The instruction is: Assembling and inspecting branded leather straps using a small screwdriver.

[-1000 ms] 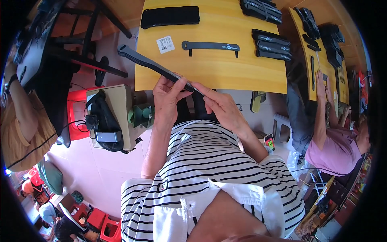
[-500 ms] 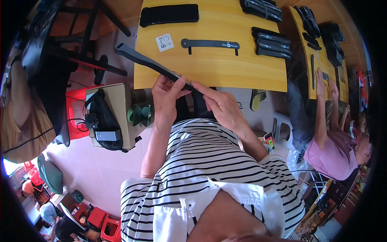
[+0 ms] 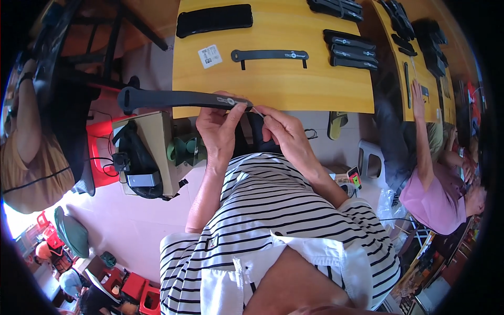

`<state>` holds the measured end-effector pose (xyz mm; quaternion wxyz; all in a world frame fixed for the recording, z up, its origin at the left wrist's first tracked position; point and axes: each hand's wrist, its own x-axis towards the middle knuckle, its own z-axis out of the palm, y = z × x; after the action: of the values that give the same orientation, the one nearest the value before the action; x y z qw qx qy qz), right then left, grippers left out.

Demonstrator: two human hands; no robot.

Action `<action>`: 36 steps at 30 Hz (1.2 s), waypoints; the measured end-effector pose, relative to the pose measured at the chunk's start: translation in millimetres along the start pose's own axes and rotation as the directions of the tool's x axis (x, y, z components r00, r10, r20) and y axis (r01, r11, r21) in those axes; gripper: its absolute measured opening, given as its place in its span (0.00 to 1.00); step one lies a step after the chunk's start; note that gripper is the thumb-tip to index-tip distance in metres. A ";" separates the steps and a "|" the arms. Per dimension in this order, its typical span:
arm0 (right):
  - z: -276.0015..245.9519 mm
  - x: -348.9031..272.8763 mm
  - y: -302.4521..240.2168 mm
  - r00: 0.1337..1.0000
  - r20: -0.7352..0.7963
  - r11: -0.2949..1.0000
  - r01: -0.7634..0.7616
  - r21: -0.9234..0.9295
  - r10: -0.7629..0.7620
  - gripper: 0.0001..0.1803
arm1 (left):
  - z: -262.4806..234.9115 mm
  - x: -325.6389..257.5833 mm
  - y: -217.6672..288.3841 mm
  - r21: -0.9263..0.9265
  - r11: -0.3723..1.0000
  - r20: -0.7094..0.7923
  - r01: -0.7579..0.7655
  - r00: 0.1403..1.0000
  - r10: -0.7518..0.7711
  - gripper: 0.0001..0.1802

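Observation:
My left hand [image 3: 218, 131] pinches a long dark grey strap [image 3: 173, 99] near its printed end, thumb on top. The strap's rounded far end reaches out to the left, past the table edge. My right hand [image 3: 287, 134] is closed in a pinch at the strap's right tip. A thin pale sliver shows between its fingertips and the strap, too small to name. On the table ahead lies a similar grey strap [image 3: 270, 55] with a hole at its left end and two short black tabs below it.
The yellow table [image 3: 325, 94] holds a black bundle [image 3: 215, 20], a white label [image 3: 210, 56] and piles of straps [image 3: 353, 51] on the right. A cardboard box [image 3: 165, 142] stands left below. A person in pink [image 3: 433, 197] works at another table on the right.
The strap has turned from a slant to nearly level, and its printed face now shows. My right hand has drawn slightly away from the strap's tip.

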<state>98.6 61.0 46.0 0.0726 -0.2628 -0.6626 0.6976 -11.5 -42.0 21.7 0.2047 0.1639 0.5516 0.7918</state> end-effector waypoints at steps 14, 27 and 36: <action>-8.6 5.9 -8.7 0.972 0.196 0.854 -0.208 0.478 0.127 0.20 | 8.2 -9.5 12.5 -0.107 0.977 0.089 0.183 0.981 -0.174 0.13; -18.6 -8.5 -20.7 0.987 0.152 0.998 0.049 -0.038 -0.043 0.21 | 2.7 -3.4 11.0 -0.196 0.941 0.017 0.274 0.961 -0.277 0.08; -17.3 -6.2 -11.3 0.981 0.158 0.972 0.137 -0.189 -0.108 0.22 | 2.3 -2.7 8.5 -0.190 0.938 0.025 0.290 0.957 -0.290 0.09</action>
<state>109.1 74.8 58.9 0.0400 -0.1751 -0.7476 0.6394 -9.3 -44.1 30.4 0.3329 0.0589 0.4916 0.8026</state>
